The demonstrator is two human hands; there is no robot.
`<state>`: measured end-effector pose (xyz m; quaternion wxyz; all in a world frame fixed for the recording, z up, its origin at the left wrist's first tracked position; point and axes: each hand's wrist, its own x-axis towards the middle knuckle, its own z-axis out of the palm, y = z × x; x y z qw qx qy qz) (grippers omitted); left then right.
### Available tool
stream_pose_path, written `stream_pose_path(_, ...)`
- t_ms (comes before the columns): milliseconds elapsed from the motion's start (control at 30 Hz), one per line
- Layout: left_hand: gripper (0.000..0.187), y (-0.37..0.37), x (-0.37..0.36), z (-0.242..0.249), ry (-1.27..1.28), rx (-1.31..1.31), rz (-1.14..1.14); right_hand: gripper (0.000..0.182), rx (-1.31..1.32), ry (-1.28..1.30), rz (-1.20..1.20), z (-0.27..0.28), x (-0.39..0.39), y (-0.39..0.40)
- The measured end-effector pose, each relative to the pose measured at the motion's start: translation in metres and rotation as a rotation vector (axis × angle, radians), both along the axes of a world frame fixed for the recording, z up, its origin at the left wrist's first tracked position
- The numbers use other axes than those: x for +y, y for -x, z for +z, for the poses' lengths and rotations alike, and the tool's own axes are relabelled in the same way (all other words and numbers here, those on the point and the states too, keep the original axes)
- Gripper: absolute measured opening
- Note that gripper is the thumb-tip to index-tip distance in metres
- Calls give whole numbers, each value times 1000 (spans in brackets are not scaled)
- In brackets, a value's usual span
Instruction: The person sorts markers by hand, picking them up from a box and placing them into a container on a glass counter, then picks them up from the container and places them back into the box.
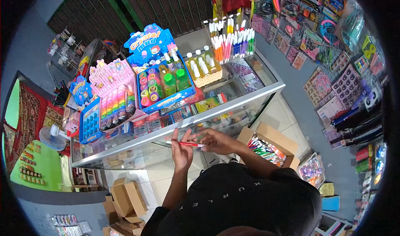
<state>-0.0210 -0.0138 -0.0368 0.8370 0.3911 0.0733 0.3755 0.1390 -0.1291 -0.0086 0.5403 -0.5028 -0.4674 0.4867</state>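
A thin red marker with a pale end lies crosswise between my hands, in front of the glass counter. My left hand holds it near its left end, with some fingers stretched upward. At the pale end, the fingers of my right hand close around the tip, palm turned inward. Below my right forearm stands an open cardboard box filled with loose markers in several colours. On the counter's far right, a clear rack holds upright white-capped markers, grouped by colour.
The glass counter runs across in front of me. On it stand a blue Crystal Mud box, a pink display and a basket of bottles. Open cartons lie lower left. Hanging goods cover the right wall.
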Motion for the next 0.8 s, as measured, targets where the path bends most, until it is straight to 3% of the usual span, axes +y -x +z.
stream_pose_path(100,55,-8,-4,-2,27,-27,-28,26,315,-155,-72,-12,-1,2)
stream_pose_path(267,47,-13,-8,-22,-44,49,-108,15,300,-90,-244,6,-18,-20)
stream_pose_path(367,43,-7,-9,-19,-350,215,-231,13,295,-73,-405,12,-21,-34)
stream_pose_path(433,40,-5,-12,-21,-251,235,-261,13,342,-70,-569,18,-23,-43)
stream_pose_path(600,39,12,-11,-30,-104,270,-324,20,513,-401,-938,21,-21,-100)
stream_pose_path(800,38,34,-9,-36,-100,341,-266,23,173,-523,-1141,45,-12,-166)
